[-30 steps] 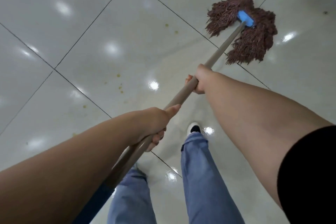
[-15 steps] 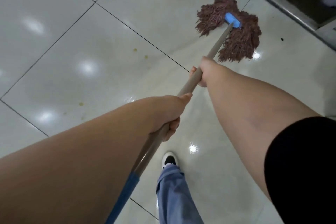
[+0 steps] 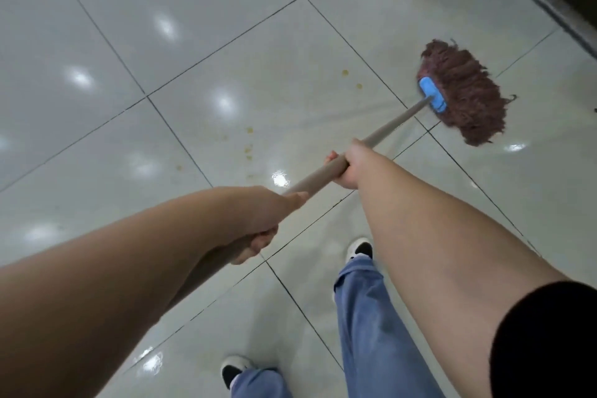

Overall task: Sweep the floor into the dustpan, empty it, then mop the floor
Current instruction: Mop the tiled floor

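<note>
my right hand [image 3: 350, 166] grips mop shaft [image 3: 392, 124] forward for steering, left hand [image 3: 261, 220] clenched round rear for push. mop head [image 3: 465, 94] flat on floor [image 3: 193, 42] at 2 o'clock; yellow spots [image 3: 248, 139] at 12 unwiped.

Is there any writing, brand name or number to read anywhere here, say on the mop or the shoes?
None: no text can be read in this view.
The mop's blue clamp and beige handle show no label.
The shoes, jeans and black sleeve are plain.
The floor tiles carry only yellowish spots and light reflections.
</note>
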`<act>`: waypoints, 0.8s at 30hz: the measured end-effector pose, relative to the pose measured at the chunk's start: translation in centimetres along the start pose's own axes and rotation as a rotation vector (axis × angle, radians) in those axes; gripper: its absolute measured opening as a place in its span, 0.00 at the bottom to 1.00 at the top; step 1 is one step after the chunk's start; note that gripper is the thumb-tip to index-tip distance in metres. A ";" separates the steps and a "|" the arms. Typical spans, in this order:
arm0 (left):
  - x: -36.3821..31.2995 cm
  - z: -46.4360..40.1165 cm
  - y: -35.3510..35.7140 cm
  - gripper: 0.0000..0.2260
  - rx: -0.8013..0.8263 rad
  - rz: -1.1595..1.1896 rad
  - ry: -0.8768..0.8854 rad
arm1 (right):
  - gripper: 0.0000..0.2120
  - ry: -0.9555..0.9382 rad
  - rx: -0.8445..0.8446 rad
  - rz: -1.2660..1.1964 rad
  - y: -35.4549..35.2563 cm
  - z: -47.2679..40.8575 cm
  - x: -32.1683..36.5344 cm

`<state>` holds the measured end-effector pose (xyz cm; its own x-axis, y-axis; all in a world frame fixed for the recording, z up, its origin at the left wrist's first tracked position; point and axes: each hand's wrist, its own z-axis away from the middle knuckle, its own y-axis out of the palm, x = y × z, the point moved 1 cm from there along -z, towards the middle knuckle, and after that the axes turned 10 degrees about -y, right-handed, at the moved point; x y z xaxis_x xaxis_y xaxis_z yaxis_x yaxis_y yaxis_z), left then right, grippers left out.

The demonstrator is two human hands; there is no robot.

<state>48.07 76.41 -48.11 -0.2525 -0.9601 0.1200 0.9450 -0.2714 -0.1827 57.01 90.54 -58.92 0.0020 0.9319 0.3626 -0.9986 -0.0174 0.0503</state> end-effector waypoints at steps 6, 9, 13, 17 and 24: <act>22.6 1.4 -1.0 0.29 -0.008 0.107 -0.154 | 0.19 0.050 0.033 0.032 8.7 9.9 -18.8; 32.7 3.7 -2.7 0.29 -0.005 0.098 -0.227 | 0.19 0.082 0.063 0.022 13.1 15.5 -27.4; 42.2 6.3 -4.2 0.28 -0.006 0.098 -0.305 | 0.18 0.159 0.145 0.048 17.0 20.9 -35.3; 45.2 6.2 -4.3 0.28 0.011 0.137 -0.301 | 0.16 0.181 0.165 0.113 18.1 22.0 -37.7; 40.3 3.6 -3.1 0.28 0.080 0.220 -0.297 | 0.16 0.167 0.136 0.188 16.7 17.8 -33.6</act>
<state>35.75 38.77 -39.17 0.0187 -0.9304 0.3660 0.9862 -0.0431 -0.1597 41.18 52.53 -53.72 -0.2024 0.9543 0.2199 -0.9643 -0.2333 0.1251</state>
